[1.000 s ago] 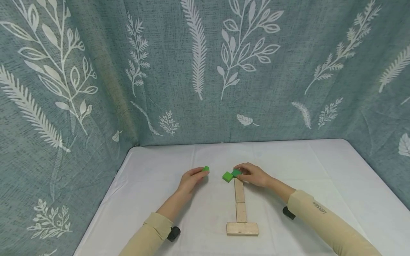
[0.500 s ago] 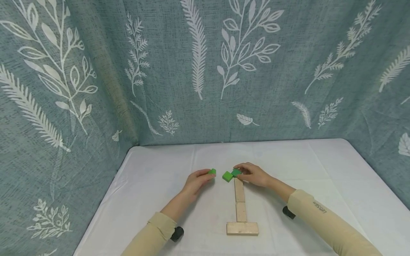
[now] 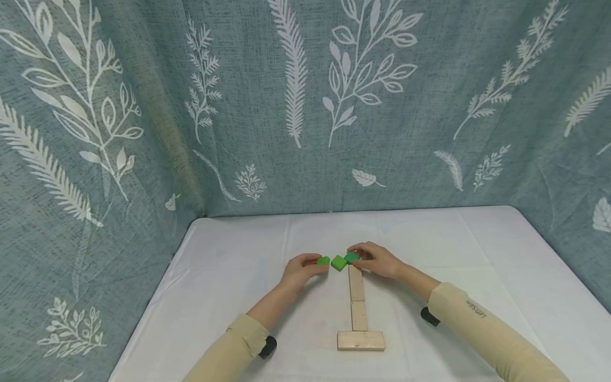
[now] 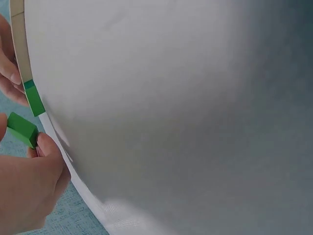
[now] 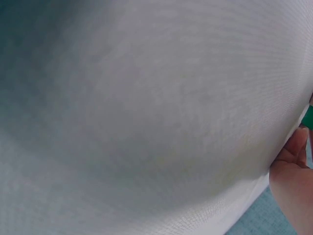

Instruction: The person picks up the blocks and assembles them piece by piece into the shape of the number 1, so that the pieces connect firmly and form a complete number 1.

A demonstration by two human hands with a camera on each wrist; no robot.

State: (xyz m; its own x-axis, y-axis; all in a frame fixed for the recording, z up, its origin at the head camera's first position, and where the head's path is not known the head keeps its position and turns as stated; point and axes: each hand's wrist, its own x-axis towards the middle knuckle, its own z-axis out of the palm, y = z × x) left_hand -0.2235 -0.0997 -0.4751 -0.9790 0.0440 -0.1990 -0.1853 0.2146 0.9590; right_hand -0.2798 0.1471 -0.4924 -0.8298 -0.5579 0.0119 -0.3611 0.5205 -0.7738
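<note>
Between thumb and fingers my left hand (image 3: 298,272) pinches a bright green block (image 3: 323,261), just left of a second bright green block (image 3: 339,263) on the table. In the left wrist view the held block (image 4: 22,130) is tilted and apart from the other one (image 4: 35,100). My right hand (image 3: 379,260) grips a darker green block (image 3: 351,257), which touches the right side of the middle green block at the top of a wooden column. Only a sliver of the darker block (image 5: 307,118) appears in the right wrist view.
Two wooden planks, the upper one (image 3: 356,284) and the lower one (image 3: 359,316), lie end to end on the white tablecloth (image 3: 439,233). A crosswise wooden plank (image 3: 360,341) lies at their near end. A patterned curtain (image 3: 315,170) hangs behind the table.
My left hand has moved right and slightly nearer with its green block, closing the distance to the middle green block. The right hand and the wooden planks have stayed in place.
</note>
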